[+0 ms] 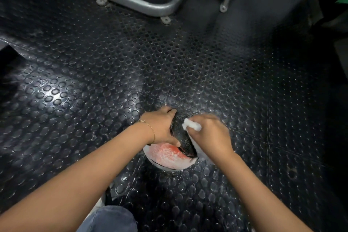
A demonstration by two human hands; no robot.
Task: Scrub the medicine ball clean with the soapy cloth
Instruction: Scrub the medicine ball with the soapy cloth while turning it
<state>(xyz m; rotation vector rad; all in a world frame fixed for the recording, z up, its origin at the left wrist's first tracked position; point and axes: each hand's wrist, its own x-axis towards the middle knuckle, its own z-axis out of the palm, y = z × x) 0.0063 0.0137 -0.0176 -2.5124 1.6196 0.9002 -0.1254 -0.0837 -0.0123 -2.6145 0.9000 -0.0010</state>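
Left hand (162,126) grips ball (181,134); right hand (212,135) holds cloth (192,125) against it.

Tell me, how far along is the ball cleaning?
Midway, I'd guess. Done: suds already coat the red lower side of the ball. In hand: the left hand steadies it while the right hand presses the cloth on its black top. Left: the hidden far side, probably.

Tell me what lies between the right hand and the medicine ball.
The white cloth: the right hand holds it against the dark medicine ball, as the head view shows.
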